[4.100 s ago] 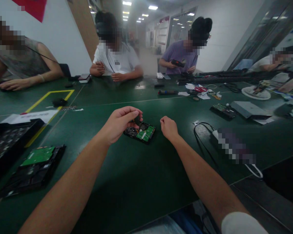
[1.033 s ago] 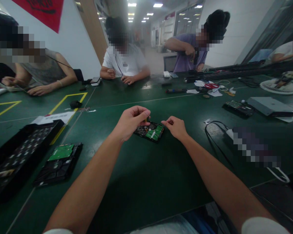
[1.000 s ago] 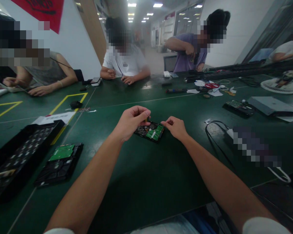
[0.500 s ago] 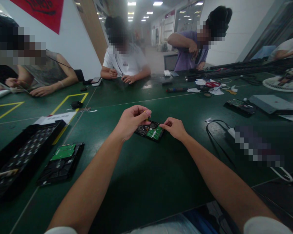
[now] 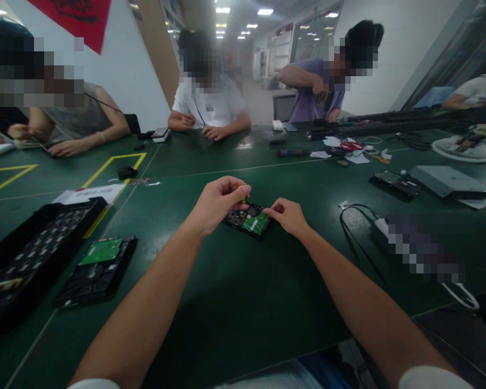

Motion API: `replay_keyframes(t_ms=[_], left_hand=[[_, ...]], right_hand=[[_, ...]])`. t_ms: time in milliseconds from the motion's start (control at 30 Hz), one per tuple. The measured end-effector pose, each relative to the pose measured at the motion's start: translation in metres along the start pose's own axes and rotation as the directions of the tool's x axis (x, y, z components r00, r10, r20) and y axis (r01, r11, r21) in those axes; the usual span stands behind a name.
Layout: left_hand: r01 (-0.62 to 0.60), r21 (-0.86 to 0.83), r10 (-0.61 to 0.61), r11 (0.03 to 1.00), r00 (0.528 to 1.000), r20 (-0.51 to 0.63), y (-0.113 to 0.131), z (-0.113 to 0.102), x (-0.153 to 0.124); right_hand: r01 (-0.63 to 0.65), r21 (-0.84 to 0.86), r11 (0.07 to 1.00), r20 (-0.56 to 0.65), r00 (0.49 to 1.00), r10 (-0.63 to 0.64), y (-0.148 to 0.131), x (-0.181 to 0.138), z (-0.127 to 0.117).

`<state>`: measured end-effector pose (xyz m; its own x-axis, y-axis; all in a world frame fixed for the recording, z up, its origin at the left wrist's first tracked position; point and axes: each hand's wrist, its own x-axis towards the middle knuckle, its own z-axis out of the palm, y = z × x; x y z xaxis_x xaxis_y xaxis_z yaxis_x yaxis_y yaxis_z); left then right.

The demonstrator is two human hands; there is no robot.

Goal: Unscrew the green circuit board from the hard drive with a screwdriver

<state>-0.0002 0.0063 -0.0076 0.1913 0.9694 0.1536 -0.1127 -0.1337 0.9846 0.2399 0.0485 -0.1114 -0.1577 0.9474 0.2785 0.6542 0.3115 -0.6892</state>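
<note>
A small hard drive [image 5: 249, 221] with a green circuit board facing up lies on the green table [image 5: 227, 292] in front of me. My left hand [image 5: 218, 202] is closed in a pinch just above the drive's left end, holding a small yellowish thing, perhaps a screwdriver tip. My right hand [image 5: 287, 216] is closed too, its fingertips pinched at the drive's right edge, touching it; what they hold is too small to name.
A second hard drive [image 5: 95, 267] lies at the left beside a black tray [image 5: 28, 254]. A black cable [image 5: 354, 232] and a power strip lie at the right. Several people sit across the table. More drives [image 5: 395, 182], papers and tools lie at far right.
My right hand has moved left from beside the drive onto its right edge. My left hand stays pinched over the drive. The view has shifted slightly.
</note>
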Motion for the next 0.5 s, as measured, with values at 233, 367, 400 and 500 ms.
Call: replay_keyframes(t_ms=[233,367,400,500], left_hand=[[-0.001,-0.041,0.003,0.999,0.999,0.039,0.0033,0.0006,-0.0018],[0.009,-0.051,-0.006,0.999,0.998,0.055,0.0056,0.0006,-0.0020],[0.012,-0.053,-0.009,0.999,0.998,0.056,0.0057,0.0004,-0.0019],[0.026,-0.073,-0.023,0.997,0.999,0.045,0.0052,-0.0002,-0.0013]], right_hand=[[0.010,-0.002,1.000,0.009,1.000,-0.010,0.0028,0.0010,0.0012],[0.007,0.005,1.000,0.003,1.000,-0.007,0.0042,0.0013,0.0014],[0.009,0.003,1.000,0.002,1.000,-0.009,0.0043,0.0013,0.0013],[0.005,0.004,1.000,0.008,1.000,-0.005,0.0043,0.0011,0.0012]])
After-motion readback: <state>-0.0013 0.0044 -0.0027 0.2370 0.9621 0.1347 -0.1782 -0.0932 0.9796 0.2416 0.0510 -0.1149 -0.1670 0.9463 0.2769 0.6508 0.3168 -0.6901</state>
